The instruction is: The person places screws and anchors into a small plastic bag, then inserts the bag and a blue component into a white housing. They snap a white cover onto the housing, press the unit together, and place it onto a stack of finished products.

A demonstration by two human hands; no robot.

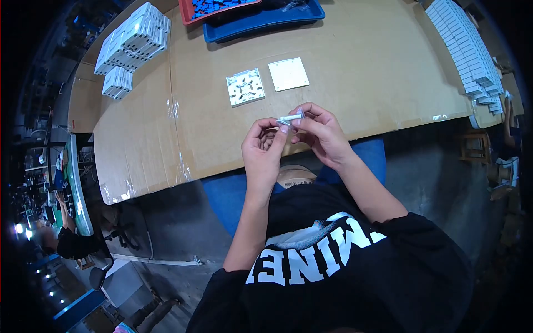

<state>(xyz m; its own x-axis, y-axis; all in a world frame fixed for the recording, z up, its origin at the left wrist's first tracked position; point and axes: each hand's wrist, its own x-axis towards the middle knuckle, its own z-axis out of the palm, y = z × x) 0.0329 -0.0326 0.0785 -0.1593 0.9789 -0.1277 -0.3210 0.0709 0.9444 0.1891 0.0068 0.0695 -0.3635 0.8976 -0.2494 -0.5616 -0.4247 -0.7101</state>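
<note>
Between my two hands, above the near edge of the cardboard-covered table (211,133), is a small clear plastic bag (291,117) with a white cylindrical piece inside. My left hand (265,145) pinches the bag's left end between thumb and fingers. The right end is gripped by my right hand (322,133), its fingers curled. Just beyond my hands lies an open white square housing (245,87) with small parts and slots inside. A flat white square cover (288,74) rests to its right, not touching it.
A red tray (222,12) of blue pieces and a blue tray (266,26) stand at the far edge. White housings are stacked at the far left (133,41) and far right (463,50). Other people are partly visible at both sides.
</note>
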